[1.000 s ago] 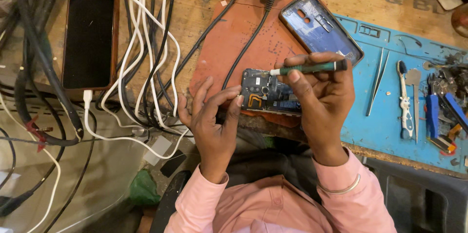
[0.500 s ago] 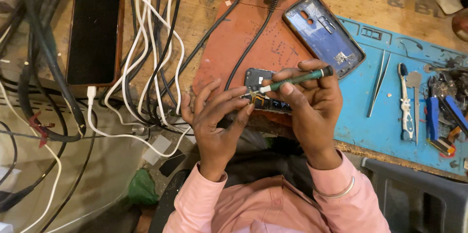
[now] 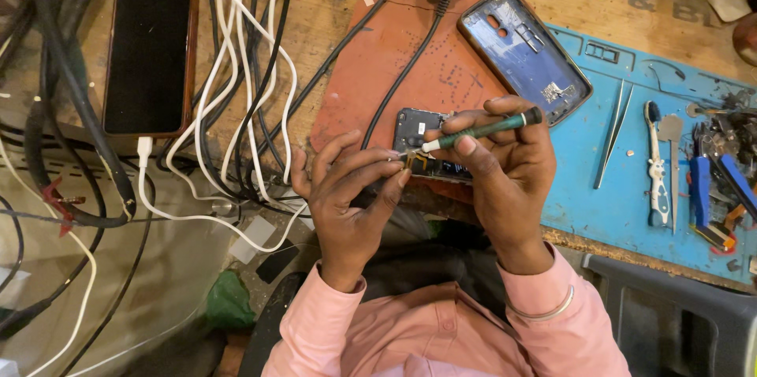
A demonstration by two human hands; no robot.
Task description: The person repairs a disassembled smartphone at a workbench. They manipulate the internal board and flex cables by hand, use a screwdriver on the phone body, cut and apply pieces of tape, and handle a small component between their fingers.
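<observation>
An opened phone body (image 3: 415,126) with its dark inner parts showing lies on a reddish-brown mat (image 3: 394,61) at the bench's near edge. My right hand (image 3: 505,176) grips a green-handled precision screwdriver (image 3: 481,130), tip pointing left over the phone. My left hand (image 3: 347,192) pinches its fingertips together right at the driver's tip, just above the phone's left end; whether something small sits between those fingers is too small to tell. A blue phone back cover (image 3: 524,54) lies face up behind my right hand.
A black phone (image 3: 150,54) on a white charging cable lies at the left among several black and white cords. On the blue work mat (image 3: 631,188) at the right are tweezers (image 3: 611,144), a white-handled tool (image 3: 654,164) and blue-handled pliers (image 3: 710,188).
My right hand has tilted the screwdriver and brought its tip down to the left. My left hand's fingers have closed in on the tip.
</observation>
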